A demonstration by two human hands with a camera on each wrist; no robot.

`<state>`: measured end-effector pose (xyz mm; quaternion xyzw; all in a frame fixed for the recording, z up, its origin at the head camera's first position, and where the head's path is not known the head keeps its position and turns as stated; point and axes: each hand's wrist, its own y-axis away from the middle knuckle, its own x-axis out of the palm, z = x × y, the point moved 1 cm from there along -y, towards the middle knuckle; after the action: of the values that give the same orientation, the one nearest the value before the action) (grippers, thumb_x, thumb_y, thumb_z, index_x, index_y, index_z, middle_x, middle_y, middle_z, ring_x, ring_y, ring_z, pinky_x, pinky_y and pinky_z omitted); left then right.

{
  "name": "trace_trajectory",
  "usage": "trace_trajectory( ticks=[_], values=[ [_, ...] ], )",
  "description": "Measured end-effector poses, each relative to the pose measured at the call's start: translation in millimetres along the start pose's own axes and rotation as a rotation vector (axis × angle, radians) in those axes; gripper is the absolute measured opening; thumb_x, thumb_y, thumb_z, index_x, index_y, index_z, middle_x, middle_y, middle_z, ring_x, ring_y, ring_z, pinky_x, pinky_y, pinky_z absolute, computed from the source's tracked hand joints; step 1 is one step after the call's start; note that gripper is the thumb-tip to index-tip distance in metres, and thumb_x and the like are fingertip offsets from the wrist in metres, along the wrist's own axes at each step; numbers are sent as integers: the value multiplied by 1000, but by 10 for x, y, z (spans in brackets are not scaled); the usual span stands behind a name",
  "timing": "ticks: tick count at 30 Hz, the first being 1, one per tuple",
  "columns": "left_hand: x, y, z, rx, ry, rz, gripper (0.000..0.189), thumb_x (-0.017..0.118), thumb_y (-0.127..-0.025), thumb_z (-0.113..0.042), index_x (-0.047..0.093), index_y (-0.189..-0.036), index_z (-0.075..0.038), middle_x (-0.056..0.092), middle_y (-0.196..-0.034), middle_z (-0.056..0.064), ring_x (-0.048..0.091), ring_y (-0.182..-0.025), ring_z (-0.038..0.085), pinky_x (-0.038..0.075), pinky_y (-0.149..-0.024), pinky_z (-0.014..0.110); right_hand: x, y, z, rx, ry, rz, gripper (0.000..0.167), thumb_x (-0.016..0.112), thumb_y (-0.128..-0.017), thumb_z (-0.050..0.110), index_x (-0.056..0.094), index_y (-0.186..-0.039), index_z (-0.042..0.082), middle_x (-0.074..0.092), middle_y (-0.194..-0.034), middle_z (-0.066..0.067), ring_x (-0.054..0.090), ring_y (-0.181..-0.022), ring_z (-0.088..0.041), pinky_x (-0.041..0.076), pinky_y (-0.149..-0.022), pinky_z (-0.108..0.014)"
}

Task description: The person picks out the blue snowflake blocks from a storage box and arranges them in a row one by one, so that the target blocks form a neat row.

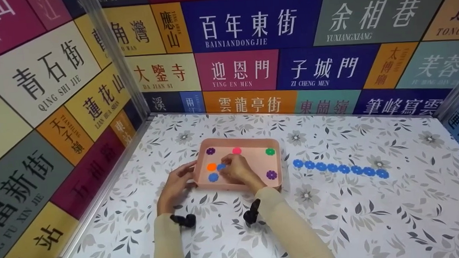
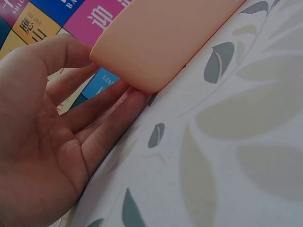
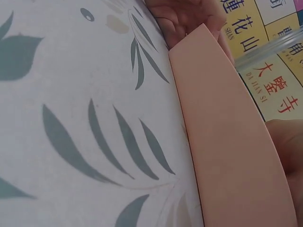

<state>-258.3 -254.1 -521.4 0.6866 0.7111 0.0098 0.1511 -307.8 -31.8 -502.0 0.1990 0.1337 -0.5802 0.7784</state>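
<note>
A pink tray [image 1: 241, 186] stands on the table, with flower-shaped discs lying apart inside it. My right hand [image 1: 237, 169] reaches into the tray and pinches a blue flower disc [image 1: 221, 167] at its fingertips. Close by lie an orange disc [image 1: 211, 167] and another blue disc [image 1: 213, 177]. My left hand [image 1: 177, 183] touches the tray's left side; in the left wrist view its fingers [image 2: 111, 118] rest against the outer corner. In the right wrist view the tray wall [image 3: 227, 132] hides most of the right hand.
To the tray's right, several blue discs form a slightly slanting row [image 1: 343, 168] on the floral tablecloth [image 1: 315, 226]. Purple, pink and green discs [image 1: 270, 152] lie near the tray's edges. Sign-covered panels [image 1: 236, 70] stand behind and to the left.
</note>
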Motion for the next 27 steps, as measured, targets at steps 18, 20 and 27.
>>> trace_trajectory(
  ticks=[18, 20, 27],
  values=[
    [15, -5, -2, 76, 33, -6, 48, 63, -91, -13, 61, -138, -21, 64, -134, 13, 66, -111, 24, 60, -88, 36, 32, -16, 18, -77, 104, -56, 29, 78, -80, 5, 72, -107, -1, 71, -106, -14, 62, -98, -25, 55, -96, -39],
    [14, -5, -3, 72, 30, -5, 48, 63, -92, -13, 60, -140, -20, 64, -135, 14, 65, -112, 25, 60, -89, 37, 33, -23, 23, -70, 121, -48, 27, 77, -81, 5, 71, -107, 0, 70, -107, -13, 61, -99, -25, 54, -96, -39],
    [15, -3, -6, 49, 15, -10, 47, 62, -93, -16, 61, -139, -25, 64, -134, 11, 65, -112, 24, 59, -92, 37, 27, -14, 50, -115, 201, -33, 22, 76, -82, 6, 73, -104, 2, 69, -102, -12, 60, -96, -25, 55, -93, -38]
  ],
)
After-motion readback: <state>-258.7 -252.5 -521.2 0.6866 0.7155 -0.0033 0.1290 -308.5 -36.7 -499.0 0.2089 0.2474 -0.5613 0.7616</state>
